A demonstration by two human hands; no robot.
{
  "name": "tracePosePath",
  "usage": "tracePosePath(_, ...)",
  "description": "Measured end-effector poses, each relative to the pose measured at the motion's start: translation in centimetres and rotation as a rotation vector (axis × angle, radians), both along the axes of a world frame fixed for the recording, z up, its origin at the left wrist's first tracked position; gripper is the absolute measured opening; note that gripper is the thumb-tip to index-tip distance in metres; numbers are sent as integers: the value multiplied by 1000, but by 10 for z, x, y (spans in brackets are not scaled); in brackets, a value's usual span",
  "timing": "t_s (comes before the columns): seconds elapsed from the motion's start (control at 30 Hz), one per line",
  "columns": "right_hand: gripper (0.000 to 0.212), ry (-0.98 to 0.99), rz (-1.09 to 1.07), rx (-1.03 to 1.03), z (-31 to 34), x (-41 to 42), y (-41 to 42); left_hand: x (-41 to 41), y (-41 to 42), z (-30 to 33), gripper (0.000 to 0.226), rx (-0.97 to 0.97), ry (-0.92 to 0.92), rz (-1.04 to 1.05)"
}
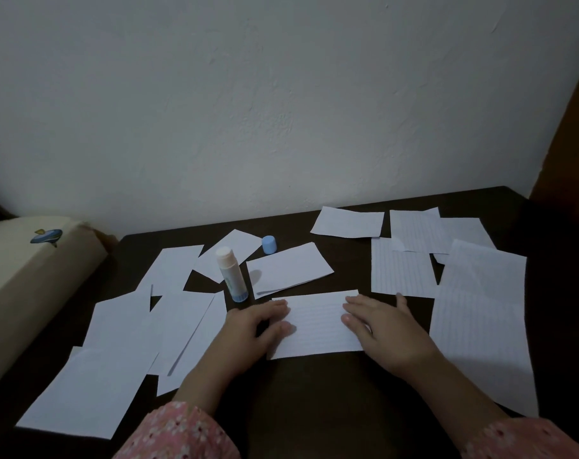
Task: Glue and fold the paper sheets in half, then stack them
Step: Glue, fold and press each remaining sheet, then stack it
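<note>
Both hands lie on one folded lined sheet (318,324) at the near middle of the dark table (314,402). Left hand (253,326): palm down at the sheet's left edge, fingers bent slightly, fingertips and thumb touching the paper's left margin; nothing grasped. Right hand (386,329): palm down over the sheet's right end, fingers straight and spread a little, pressing flat on the paper; nothing grasped. Both hands released, flat contact only. Sleeves (182,432) pink with small floral print.

Sheet under the hands: rectangular, long side running left to right, faint ruled lines visible, lying flat.

Glue stick (232,274): upright, uncapped, just beyond the left hand, pale tip up, blue base down. Green marking on its label, too small and dim to read. Its blue cap (269,244) stands apart, farther back, beside a white sheet.

Folded white sheets (116,352) lie scattered and overlapping on the left side of the table; one more folded piece (289,270) sits just behind the worked sheet. Unfolded lined sheets (480,323) lie to the right, a large one just beside the right hand, smaller ones (414,231) overlapping toward the back wall.

Cream cushion (26,283) at left edge carries a small blue and yellow emblem (46,236); no legible writing on it
</note>
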State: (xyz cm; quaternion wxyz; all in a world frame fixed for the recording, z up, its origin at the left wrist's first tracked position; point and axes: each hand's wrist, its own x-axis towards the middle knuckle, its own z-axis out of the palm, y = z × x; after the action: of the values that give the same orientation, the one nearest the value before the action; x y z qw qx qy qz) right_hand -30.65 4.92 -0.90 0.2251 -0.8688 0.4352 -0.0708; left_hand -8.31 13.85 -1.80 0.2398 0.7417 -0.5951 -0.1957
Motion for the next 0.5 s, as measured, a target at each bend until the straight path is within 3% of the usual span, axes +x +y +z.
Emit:
tracePosePath(0.1,46,32,21,-23,1,3,-6,-3,-3,1,37,-82,-41,34)
tracePosePath(0.23,69,240,126,6,-2,3,-11,8,-7,-3,48,140,-43,10)
tracePosePath(0.5,65,280,183,4,-6,-4,-11,21,-7,-3,60,247,-48,-76)
